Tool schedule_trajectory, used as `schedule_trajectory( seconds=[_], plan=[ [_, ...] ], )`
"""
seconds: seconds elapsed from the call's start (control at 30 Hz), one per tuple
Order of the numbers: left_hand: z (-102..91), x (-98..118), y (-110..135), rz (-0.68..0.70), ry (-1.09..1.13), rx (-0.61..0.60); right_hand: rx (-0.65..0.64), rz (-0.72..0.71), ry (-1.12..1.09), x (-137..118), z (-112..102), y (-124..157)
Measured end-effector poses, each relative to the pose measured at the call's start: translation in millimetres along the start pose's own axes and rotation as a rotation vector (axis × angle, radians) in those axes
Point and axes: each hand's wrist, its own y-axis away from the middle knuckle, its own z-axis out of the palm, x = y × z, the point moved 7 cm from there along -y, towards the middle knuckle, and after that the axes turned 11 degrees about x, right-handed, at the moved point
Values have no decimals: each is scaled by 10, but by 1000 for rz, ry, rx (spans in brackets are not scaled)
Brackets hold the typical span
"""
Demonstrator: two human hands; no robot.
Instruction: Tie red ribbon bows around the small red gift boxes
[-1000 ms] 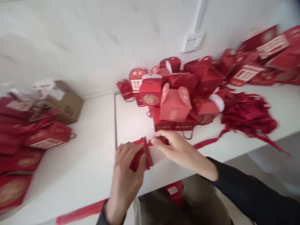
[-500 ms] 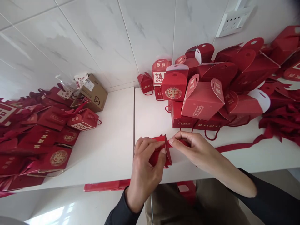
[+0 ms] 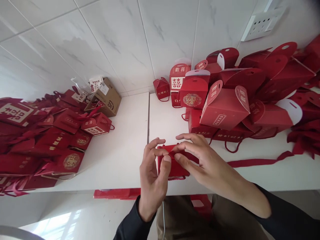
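Note:
A small red gift box [image 3: 175,166] rests on the white table [image 3: 120,156] near its front edge. My left hand [image 3: 152,176] pinches the box's left top edge with thumb and forefinger. My right hand [image 3: 200,160] pinches the top of the box from the right, other fingers spread over it. A red ribbon [image 3: 252,162] runs from under my right hand out to the right across the table.
A pile of assembled red gift boxes [image 3: 225,106] stands against the tiled wall behind my hands. Several flat red boxes and bags [image 3: 45,143] are heaped at the left, with a brown cardboard carton [image 3: 107,100]. Loose red ribbons [image 3: 305,136] lie at the far right.
The raised flap on the small box has been folded down flat. Both hands have closed in over the box's top. The view has steadied and shifted slightly.

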Motion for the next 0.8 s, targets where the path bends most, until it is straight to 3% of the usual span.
schedule_trajectory(
  seconds=[0.17, 0.23, 0.43, 0.8],
  plan=[
    [-57, -49, 108, 68, -250, 1, -19, 68, -8, 53, 106, -89],
    [-86, -129, 159, 33, -289, 7, -40, 89, 32, 75, 138, -110],
    [-187, -293, 212, -204, -2, 79, -128, 99, 98, 47, 238, -123],
    [-214, -261, 198, -231, 21, 65, -184, 69, 117, -27, 366, -158]
  ],
)
